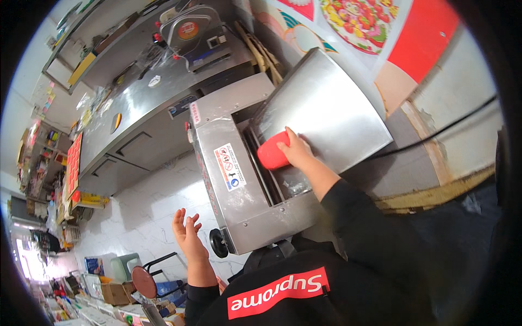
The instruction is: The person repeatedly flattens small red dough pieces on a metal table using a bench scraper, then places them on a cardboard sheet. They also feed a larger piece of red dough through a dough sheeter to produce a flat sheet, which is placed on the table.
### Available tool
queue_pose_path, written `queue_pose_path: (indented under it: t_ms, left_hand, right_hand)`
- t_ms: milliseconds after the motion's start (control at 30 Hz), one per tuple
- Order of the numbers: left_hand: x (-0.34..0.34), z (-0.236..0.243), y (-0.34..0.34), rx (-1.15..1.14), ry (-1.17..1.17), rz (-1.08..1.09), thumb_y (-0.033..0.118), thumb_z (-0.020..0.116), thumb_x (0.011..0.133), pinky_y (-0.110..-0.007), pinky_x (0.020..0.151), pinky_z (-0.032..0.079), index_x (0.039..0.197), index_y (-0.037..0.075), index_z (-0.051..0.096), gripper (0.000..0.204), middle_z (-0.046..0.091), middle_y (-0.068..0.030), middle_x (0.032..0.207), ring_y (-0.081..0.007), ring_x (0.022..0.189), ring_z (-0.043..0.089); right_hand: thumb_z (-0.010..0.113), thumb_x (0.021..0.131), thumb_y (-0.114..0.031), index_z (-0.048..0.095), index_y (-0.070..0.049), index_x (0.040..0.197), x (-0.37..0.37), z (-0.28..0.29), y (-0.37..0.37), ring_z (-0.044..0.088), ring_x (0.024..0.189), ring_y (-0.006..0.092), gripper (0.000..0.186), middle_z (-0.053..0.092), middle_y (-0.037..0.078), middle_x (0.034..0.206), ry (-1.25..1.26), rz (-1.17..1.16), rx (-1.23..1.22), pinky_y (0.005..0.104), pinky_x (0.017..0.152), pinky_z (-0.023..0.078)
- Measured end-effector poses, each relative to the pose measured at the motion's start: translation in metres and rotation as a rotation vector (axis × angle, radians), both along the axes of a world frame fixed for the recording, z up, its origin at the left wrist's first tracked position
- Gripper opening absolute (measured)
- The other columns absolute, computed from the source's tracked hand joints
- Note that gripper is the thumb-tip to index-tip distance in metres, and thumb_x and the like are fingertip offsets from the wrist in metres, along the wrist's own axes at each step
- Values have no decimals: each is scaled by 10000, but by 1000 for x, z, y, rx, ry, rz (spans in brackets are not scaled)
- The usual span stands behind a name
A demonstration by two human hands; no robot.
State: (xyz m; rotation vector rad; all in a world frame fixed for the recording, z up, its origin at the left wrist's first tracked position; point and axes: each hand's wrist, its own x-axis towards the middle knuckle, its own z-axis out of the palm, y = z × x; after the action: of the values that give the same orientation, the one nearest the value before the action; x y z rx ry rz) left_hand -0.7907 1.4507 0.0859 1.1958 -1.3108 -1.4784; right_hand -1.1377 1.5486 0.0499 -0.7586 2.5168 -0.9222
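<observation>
In front of me is a steel roller machine (223, 122) with a long slot and rollers (265, 174) in its top. A broad, smooth steel feed tray (331, 103) slopes up from the slot's right side. My right hand (299, 151) grips a rounded red piece (271, 154), perhaps a scraper, over the slot where tray and rollers meet. Its lower edge and exact kind cannot be made out. Pale residue (295, 188) lies at the slot's near end. My left hand (188, 234) is raised, fingers apart and holding nothing, left of the machine's black knob (218, 243).
A steel counter (136, 106) runs along the far left, with an orange-and-black item (116, 123) and a machine with red knobs (187, 38) on it. A stool (144, 281) stands at lower left. A black cable (435, 133) stretches right from behind the tray.
</observation>
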Motion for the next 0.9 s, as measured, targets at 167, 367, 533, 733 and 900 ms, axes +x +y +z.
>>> queue_pose_path:
  t_ms: [167, 367, 533, 733, 900]
  left_hand:
    - [12, -7, -11, 38, -91, 106, 159, 519, 934, -310, 793, 448, 1351, 90, 391, 442, 449, -99, 1363, -198, 1027, 587]
    - [8, -44, -62, 141, -138, 57, 171, 534, 926, -305, 796, 441, 1340, 85, 397, 445, 483, -92, 1323, -184, 1017, 580]
    - [-20, -93, -128, 205, -161, 5, 191, 552, 923, -286, 810, 427, 1317, 68, 430, 431, 567, -61, 1219, -155, 1015, 567]
    - [-79, -195, -242, 103, -114, -97, 227, 545, 930, -314, 986, 385, 1292, 7, 487, 427, 560, -120, 1255, -210, 1169, 520]
    - [-146, -255, -323, -54, -149, -166, 270, 487, 953, -328, 1007, 370, 1238, -22, 532, 410, 551, -159, 1253, -259, 1175, 518]
  right_hand:
    - [576, 875, -384, 289, -88, 1428, 14, -43, -33, 430, 1234, 364, 689, 401, 205, 1377, 117, 64, 296, 498, 1004, 365]
    - [573, 857, -433, 326, -55, 1416, 6, -52, -18, 242, 1376, 324, 718, 315, 194, 1455, 567, 318, 298, 463, 1129, 172]
    - [588, 832, -483, 395, -37, 1372, 4, -54, -17, 241, 1374, 343, 727, 323, 205, 1451, 644, 394, 372, 469, 1137, 146]
    - [595, 830, -468, 410, -18, 1350, 9, -47, -26, 234, 1376, 344, 712, 336, 205, 1434, 667, 429, 487, 474, 1135, 145]
    - [627, 816, -428, 397, 2, 1347, 11, -40, -34, 219, 1379, 356, 721, 316, 211, 1438, 647, 442, 532, 489, 1131, 143]
